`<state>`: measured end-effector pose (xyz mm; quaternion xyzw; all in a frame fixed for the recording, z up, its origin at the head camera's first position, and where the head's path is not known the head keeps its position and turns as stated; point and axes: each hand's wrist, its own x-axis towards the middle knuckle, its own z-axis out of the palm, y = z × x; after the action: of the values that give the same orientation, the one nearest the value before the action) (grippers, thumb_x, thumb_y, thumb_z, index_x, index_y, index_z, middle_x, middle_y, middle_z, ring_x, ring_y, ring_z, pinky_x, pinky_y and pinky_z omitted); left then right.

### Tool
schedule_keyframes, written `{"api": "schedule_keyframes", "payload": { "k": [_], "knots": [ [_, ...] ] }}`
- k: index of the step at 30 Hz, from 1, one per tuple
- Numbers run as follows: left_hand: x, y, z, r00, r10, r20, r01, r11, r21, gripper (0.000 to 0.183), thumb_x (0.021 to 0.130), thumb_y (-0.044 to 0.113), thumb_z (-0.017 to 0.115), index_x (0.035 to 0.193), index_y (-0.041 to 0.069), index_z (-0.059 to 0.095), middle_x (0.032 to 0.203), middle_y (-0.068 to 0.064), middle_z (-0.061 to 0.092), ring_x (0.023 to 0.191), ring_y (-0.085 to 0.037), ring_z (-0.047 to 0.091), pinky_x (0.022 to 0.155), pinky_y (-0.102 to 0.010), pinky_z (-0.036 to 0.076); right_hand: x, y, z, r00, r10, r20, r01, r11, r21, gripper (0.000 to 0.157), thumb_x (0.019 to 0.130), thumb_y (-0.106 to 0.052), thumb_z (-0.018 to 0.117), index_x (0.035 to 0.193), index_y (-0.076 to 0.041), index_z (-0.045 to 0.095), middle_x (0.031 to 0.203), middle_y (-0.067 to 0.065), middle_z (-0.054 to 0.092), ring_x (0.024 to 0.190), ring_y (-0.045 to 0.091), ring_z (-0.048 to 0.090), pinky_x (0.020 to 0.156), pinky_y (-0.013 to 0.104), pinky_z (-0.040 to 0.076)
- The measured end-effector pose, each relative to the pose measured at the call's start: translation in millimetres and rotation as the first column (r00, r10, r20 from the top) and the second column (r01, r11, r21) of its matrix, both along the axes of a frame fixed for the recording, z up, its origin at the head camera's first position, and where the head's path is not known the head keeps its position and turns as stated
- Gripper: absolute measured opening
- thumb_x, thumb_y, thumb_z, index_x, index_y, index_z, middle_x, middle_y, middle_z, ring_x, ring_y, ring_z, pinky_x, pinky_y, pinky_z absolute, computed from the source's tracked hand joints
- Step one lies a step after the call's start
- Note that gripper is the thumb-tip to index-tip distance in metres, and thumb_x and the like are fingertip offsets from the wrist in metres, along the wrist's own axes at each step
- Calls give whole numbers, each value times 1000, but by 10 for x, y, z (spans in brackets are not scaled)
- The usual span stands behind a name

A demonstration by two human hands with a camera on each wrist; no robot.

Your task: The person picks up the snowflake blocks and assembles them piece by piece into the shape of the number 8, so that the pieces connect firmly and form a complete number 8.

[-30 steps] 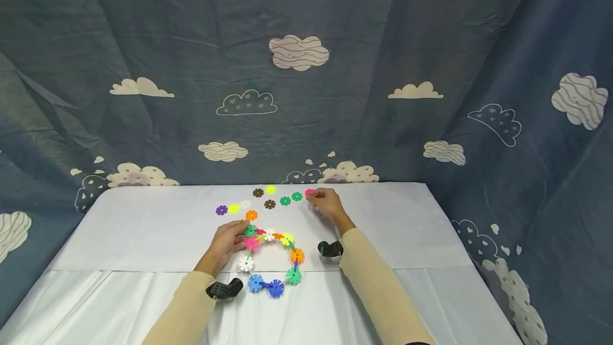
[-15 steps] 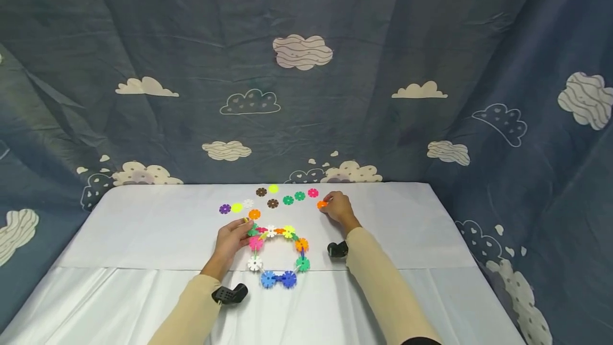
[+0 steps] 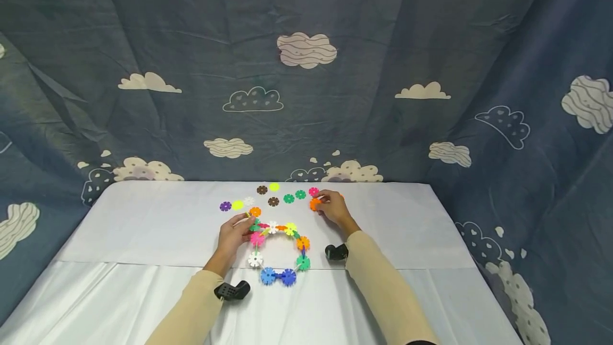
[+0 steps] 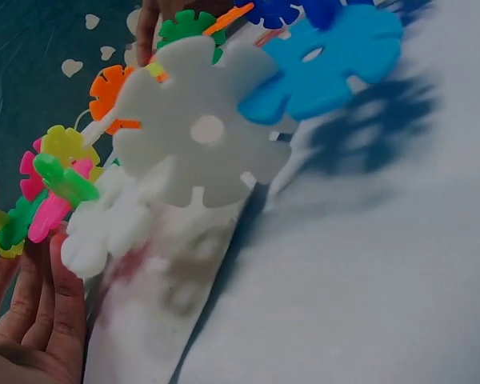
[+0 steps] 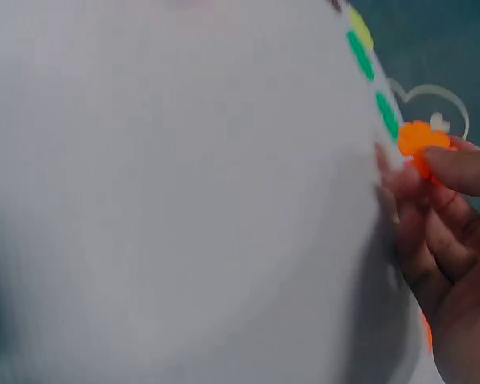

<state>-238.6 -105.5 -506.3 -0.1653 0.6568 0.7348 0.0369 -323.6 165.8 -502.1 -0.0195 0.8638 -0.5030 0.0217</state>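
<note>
In the head view my left hand (image 3: 234,236) grips the upper left of a ring of interlocking flower-shaped discs, by a green disc (image 3: 255,224) with a yellow one pushed into it. The left wrist view shows its fingertips under a pink disc (image 4: 50,216) and a yellow disc (image 4: 2,234). White discs (image 4: 204,120) and a light blue disc (image 4: 328,68) of the ring stand close to that camera. My right hand (image 3: 335,209) pinches a loose orange disc (image 5: 420,138) between thumb and fingers, near a pink disc (image 3: 313,191) at the back.
Loose discs lie along the back of the white table (image 3: 158,228): purple (image 3: 225,206), yellow (image 3: 237,205), brown (image 3: 273,202), green (image 3: 289,198) and another orange one (image 3: 255,211). More orange (image 3: 341,196) shows behind the right hand. A cloud-print curtain (image 3: 364,121) hangs behind.
My right hand has moved off the pink disc and picked up the orange disc, now shifted slightly left. The left hand keeps its hold on the ring, which has swung slightly right.
</note>
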Motion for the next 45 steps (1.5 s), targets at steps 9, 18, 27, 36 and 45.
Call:
{"api": "schedule_keyframes", "payload": {
  "k": [9,18,27,36,45],
  "knots": [
    [1,86,71,995,32,-92,-22,995,101,47,91,11,67,130,-10,51,95,-2,68,73,-5,63,67,-17,53,60,-524,414,970,239,-51,-243,925,-294,21,87,6,65,107,9,65,81,12,65,64,20,62,69,45,58],
    [-4,217,220,980,36,-196,-9,991,134,44,92,8,66,127,-14,53,118,-14,65,80,1,61,72,-15,51,102,-1065,783,913,399,-84,-407,878,-253,15,90,0,65,103,7,67,77,11,64,56,15,58,51,31,52],
    [18,234,265,983,29,-183,-10,994,108,43,92,8,64,128,-13,52,125,-24,60,80,2,61,71,-13,51,125,-1193,817,927,369,-70,-375,907,-190,15,92,-5,64,102,3,72,75,6,61,51,13,49,43,22,44],
    [0,219,254,981,39,-191,-19,994,105,40,91,5,65,125,-14,54,105,-10,69,77,1,61,71,-14,52,133,-1209,826,886,456,-89,-463,880,-101,19,92,-3,63,109,3,70,76,9,61,53,12,50,45,20,40],
    [1,195,239,969,37,-243,-22,998,67,36,91,3,65,120,-18,56,90,-1,70,72,-2,61,67,-16,53,129,-1214,842,866,486,-119,-496,864,-83,16,88,5,65,103,6,70,74,10,64,55,11,54,46,22,44]
  ]
}}
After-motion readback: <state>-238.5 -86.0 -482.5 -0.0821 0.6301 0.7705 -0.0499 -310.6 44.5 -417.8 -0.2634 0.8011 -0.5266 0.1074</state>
